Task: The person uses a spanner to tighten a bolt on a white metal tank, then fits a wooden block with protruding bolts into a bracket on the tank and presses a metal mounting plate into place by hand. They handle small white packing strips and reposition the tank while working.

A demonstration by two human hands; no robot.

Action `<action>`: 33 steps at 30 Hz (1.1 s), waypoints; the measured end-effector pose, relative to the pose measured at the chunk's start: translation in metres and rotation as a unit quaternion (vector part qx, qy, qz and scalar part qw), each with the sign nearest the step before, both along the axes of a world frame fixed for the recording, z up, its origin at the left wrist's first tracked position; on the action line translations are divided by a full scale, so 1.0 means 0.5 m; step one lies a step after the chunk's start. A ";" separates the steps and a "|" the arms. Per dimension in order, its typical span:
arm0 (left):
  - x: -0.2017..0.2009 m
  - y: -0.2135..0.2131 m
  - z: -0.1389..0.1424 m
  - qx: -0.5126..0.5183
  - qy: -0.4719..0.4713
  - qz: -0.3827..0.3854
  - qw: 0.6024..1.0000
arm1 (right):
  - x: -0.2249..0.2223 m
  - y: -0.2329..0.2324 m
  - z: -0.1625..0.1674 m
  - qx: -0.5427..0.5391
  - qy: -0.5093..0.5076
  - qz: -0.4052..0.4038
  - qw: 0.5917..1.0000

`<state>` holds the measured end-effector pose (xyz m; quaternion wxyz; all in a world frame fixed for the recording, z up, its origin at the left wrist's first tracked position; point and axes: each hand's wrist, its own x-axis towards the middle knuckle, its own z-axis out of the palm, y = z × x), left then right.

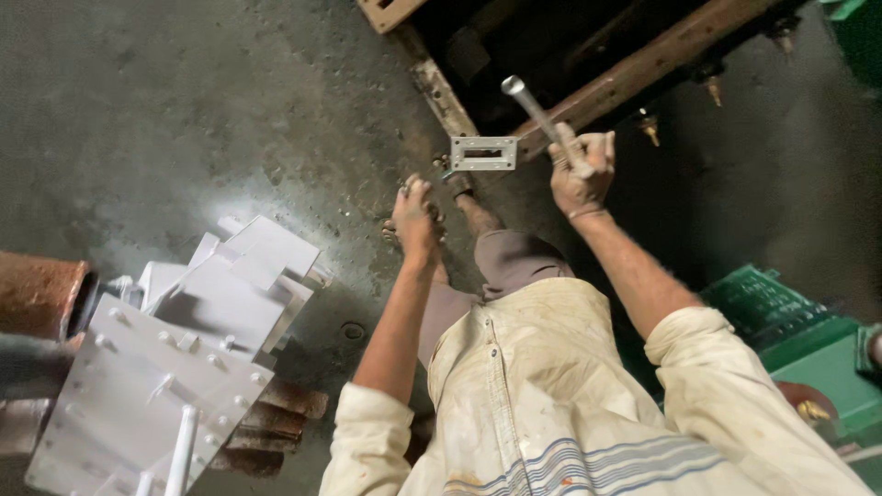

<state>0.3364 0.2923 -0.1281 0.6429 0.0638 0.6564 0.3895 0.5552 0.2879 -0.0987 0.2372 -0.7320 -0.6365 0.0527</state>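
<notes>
**Hands at the slotted plate**

Cream shirt (pixel 551 404), stained and striped near the hem, fills the bottom of my view, sleeves rolled to the elbows. Both my arms reach away from it toward a small grey slotted plate (pixel 483 153) that sits out over the concrete floor (pixel 184 110); I take that plate as my landmark.

My right hand (pixel 582 170) is just right of the plate, clenched around a metal rod (pixel 537 108) that slants up and left from my fist, its round end above the plate. My left hand (pixel 415 216) is below and left of the plate, fingers curled over something small and dark; I cannot tell what it is, or how firmly I have it.

Above the plate, a rusty beam (pixel 643 64) runs diagonally, with brass fittings (pixel 649 127) hanging under it. Far left and below the plate lie white painted brackets (pixel 184 349) beside a rusty pipe (pixel 41 294). Right of and below the plate stands a green machine (pixel 790 340).
</notes>
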 end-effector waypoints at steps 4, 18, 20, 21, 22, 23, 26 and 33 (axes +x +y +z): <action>-0.013 -0.039 0.034 0.013 -0.027 -0.017 0.999 | 0.082 -0.018 0.000 0.014 0.041 -0.172 0.984; 0.039 -0.102 0.066 0.071 0.011 -0.198 0.977 | 0.179 0.076 0.009 0.109 0.545 -0.600 0.575; 0.045 -0.118 0.069 0.067 0.007 -0.196 0.978 | 0.170 0.075 0.005 0.109 0.581 -0.585 0.556; 0.048 -0.128 0.068 0.062 0.002 -0.188 0.980 | 0.165 0.071 0.002 0.084 0.570 -0.587 0.569; 0.051 -0.138 0.065 0.054 -0.001 -0.179 0.982 | 0.158 0.062 -0.002 0.057 0.558 -0.590 0.581; 0.054 -0.147 0.063 0.046 -0.001 -0.172 0.984 | 0.148 0.050 -0.008 0.029 0.548 -0.592 0.590; 0.056 -0.177 0.041 0.011 -0.024 -0.169 0.985 | 0.113 0.007 -0.022 0.008 0.609 -0.539 0.582; 0.058 -0.219 0.041 0.011 -0.016 -0.269 0.963 | 0.059 -0.191 -0.017 0.052 0.660 -0.400 0.634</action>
